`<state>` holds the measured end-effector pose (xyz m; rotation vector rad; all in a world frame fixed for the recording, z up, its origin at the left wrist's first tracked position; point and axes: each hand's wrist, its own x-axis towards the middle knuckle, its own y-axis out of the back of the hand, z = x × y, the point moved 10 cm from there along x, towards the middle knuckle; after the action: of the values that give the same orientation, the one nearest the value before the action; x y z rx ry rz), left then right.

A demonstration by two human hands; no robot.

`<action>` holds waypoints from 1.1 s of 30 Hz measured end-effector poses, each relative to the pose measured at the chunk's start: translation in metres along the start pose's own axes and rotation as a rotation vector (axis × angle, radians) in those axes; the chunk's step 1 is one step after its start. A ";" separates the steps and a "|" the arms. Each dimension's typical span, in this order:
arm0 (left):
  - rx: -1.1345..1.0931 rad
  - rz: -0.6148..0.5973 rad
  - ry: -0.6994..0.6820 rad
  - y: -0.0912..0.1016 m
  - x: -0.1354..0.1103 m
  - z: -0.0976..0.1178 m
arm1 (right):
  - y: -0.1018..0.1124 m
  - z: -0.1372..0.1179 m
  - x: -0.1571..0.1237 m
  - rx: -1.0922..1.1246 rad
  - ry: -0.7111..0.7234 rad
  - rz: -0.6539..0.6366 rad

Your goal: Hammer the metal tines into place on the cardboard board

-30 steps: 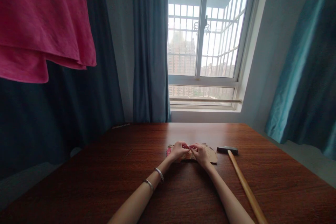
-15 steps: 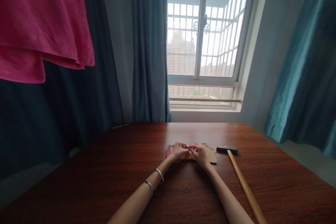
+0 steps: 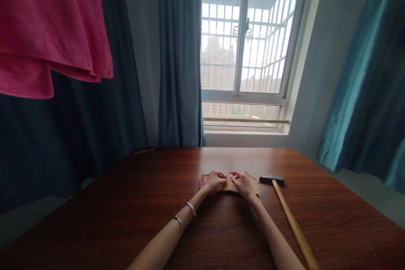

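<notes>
Both my hands rest far out on a dark wooden table (image 3: 126, 219). My left hand (image 3: 214, 181), with two bangles on its forearm, is curled, its fingertips pinching at a small red piece on a flat brown notched cardboard piece (image 3: 253, 184) partly covered with pink-red weave. My right hand (image 3: 242, 182) sits close beside it, fingers bent and pressed down on the same cardboard. What each fingertip grips is too small to make out.
A hammer (image 3: 289, 219) with a dark head and long pale wooden handle lies right of the cardboard, its handle running toward me. A pink cloth (image 3: 50, 29) hangs at upper left. Blue curtains (image 3: 180, 59) flank a barred window (image 3: 247, 46) beyond the table.
My fingertips, touching in a joint pinch before, have drawn slightly apart. The view has shifted a little; the hammer and cardboard stay where they were.
</notes>
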<state>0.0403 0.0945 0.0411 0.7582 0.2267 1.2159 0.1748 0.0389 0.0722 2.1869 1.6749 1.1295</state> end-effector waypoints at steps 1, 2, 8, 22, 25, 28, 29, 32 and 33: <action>-0.003 -0.005 0.011 -0.001 0.000 -0.002 | 0.008 0.003 0.001 -0.029 -0.026 0.006; -0.005 -0.008 0.022 -0.001 0.000 -0.003 | 0.019 0.007 0.000 -0.062 -0.057 0.017; -0.024 -0.023 0.059 -0.003 0.001 -0.008 | 0.118 0.048 -0.031 -0.333 -0.326 0.197; -0.046 -0.035 0.065 -0.007 0.004 -0.012 | 0.155 0.121 -0.076 -0.458 -0.707 0.079; -0.061 -0.037 0.056 -0.008 0.005 -0.013 | 0.158 0.116 -0.071 -0.331 -0.675 0.144; -0.076 -0.026 0.049 -0.007 0.006 -0.014 | 0.154 0.104 -0.061 -0.127 -0.616 0.219; -0.078 -0.023 0.051 -0.007 0.006 -0.015 | 0.150 0.098 -0.057 -0.042 -0.593 0.238; -0.069 -0.024 0.065 -0.008 0.006 -0.017 | 0.132 0.080 -0.047 0.252 -0.532 0.255; -0.064 -0.026 0.069 -0.008 0.006 -0.018 | 0.124 0.073 -0.045 0.351 -0.519 0.244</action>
<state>0.0391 0.1056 0.0241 0.6567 0.2527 1.2199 0.3123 -0.0228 0.0674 2.6468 1.4807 0.2551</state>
